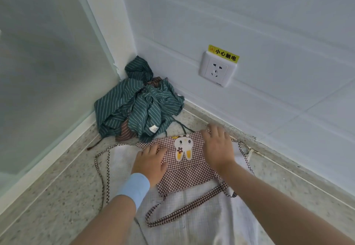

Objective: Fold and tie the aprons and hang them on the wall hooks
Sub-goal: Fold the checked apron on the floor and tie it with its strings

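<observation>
The person's left grip (149,161) lies palm down on the brown checked apron (188,175), its fingers apart and slightly bent, pressing the cloth near its left edge. A light blue wristband (134,189) circles that wrist. The right grip (217,148) also rests flat on the apron, fingers spread over its far right corner and clamped on nothing. Between the two grips sits the apron's rabbit print (183,147).

The apron lies folded on a pale cloth (211,221) spread over the speckled worktop (67,187). On the person's side of both grips, a checked strap (184,208) loops across the pale cloth.

Beyond the left grip, a crumpled green striped apron (138,106) is heaped in the corner, apart from the checked one. Beyond the right grip, a white socket (217,69) sits on the wall under a yellow label (223,53).
</observation>
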